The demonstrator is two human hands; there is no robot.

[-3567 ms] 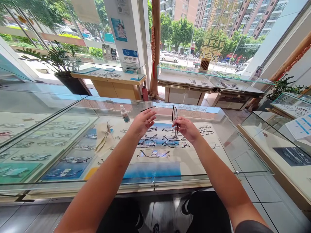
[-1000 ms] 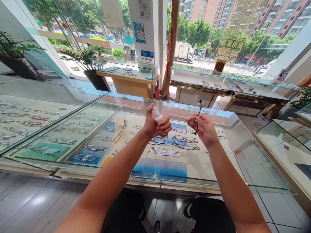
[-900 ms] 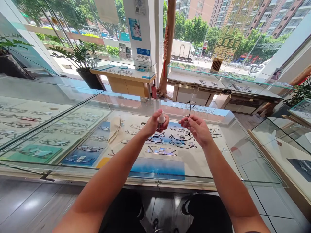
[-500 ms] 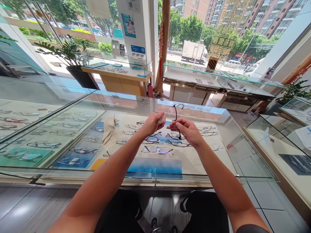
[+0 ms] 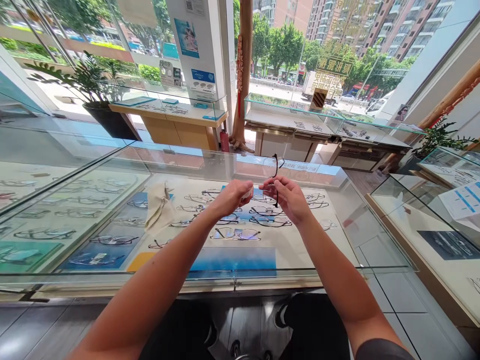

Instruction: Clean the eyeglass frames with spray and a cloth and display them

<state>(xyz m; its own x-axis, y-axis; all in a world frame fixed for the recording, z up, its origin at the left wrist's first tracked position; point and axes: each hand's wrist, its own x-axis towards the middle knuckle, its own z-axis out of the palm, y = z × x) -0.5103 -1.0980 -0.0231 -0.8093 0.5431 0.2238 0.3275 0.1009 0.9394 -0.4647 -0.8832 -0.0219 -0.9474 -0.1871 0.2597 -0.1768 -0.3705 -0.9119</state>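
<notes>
Above the glass counter, my right hand pinches a pair of eyeglasses with a dark frame, turned on end so one lens points up. My left hand is beside it, its fingers wrapped round a small whitish object that they mostly hide. A short gap separates the two hands. Left of them a cream cloth lies rumpled on the counter, with a cord or chain across it. Below the hands, under the glass, several eyeglasses are laid out in rows.
The glass display counter spans the front, its edge close to my legs. A second glass case is at the right. Farther back are more display cases, a potted plant, a wooden trunk post and a red extinguisher.
The eyeglasses have been turned more upright, seen closer to edge-on. The left hand has rotated slightly, hiding more of the whitish object. The whole view has shifted a little.
</notes>
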